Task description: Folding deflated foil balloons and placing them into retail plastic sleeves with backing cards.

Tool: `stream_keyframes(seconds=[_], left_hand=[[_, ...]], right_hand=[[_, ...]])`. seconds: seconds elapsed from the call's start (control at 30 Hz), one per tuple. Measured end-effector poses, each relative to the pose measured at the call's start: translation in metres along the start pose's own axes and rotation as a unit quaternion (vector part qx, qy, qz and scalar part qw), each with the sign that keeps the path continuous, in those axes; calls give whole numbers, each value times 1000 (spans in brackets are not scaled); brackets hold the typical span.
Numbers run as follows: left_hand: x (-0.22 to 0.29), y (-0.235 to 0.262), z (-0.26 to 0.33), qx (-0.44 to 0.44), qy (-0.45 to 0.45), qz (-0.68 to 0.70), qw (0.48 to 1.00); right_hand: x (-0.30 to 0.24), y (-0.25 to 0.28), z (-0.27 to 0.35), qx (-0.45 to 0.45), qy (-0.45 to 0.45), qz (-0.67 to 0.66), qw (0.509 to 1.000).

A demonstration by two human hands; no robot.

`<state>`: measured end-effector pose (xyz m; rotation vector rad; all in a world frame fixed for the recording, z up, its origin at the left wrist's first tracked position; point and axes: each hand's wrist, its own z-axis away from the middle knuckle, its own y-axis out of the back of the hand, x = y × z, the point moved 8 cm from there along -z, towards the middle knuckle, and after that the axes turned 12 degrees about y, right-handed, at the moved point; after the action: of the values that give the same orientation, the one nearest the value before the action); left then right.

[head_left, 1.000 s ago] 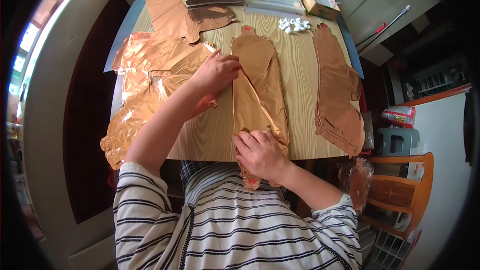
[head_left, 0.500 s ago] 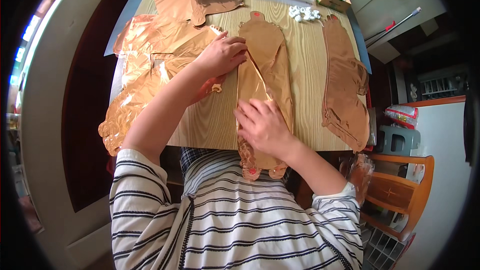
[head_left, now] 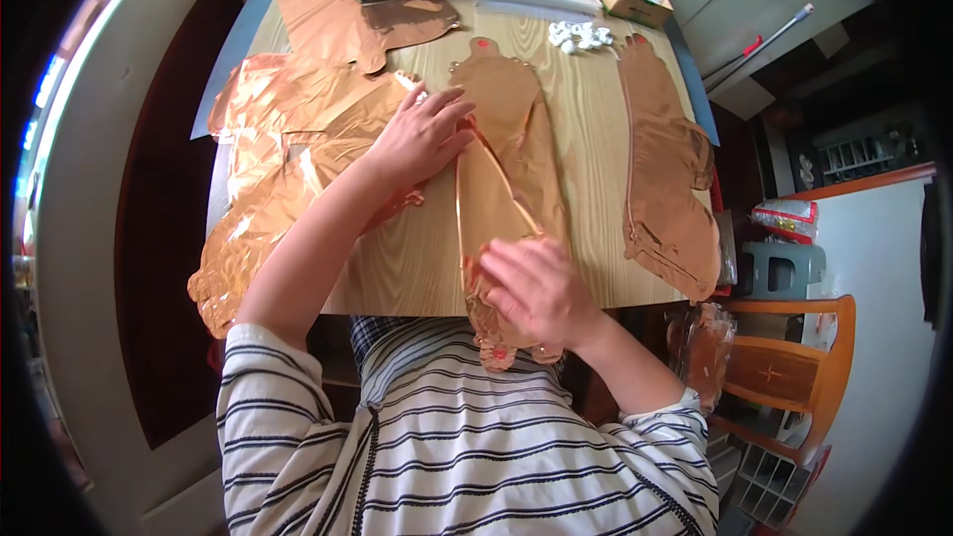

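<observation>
Markings: print on red-and-white bag (head_left: pixel 786 220), right of table (head_left: pixel 596 139), too small to read. Folded copper foil (head_left: pixel 531 159) has a red spot on its far tab and another on its near end.

Position: folded copper foil lies mid-table, lengthwise, near end hanging past the table's near edge. Left hand (head_left: pixel 422 139) at its left edge, fingers slightly spread and loosely bent, fingertips at the upper end of a raised diagonal fold; can't tell if they pinch it. Right hand (head_left: pixel 541 288) over its lower part, at the table's near edge, fingers half-curled, blurred; can't tell if it grips.

Look: long, narrow, shiny; smooth up top, wrinkled at near end. Crumpled foil sheet (head_left: pixel 298 129) on table's left side, darker foil piece (head_left: pixel 665 169) on its right.
</observation>
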<state>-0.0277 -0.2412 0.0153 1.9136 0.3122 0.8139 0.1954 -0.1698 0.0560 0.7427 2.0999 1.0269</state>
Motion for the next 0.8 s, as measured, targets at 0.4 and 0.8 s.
stream_keyframes(seconds=[0.4,0.8], left_hand=[[77,-23,99,-65,23,-73,995],[77,-28,97,-85,27,-104,990]], right_hand=[[86,6,30,-79,-60,135,986],[32,23,-6,4,24,72,997]])
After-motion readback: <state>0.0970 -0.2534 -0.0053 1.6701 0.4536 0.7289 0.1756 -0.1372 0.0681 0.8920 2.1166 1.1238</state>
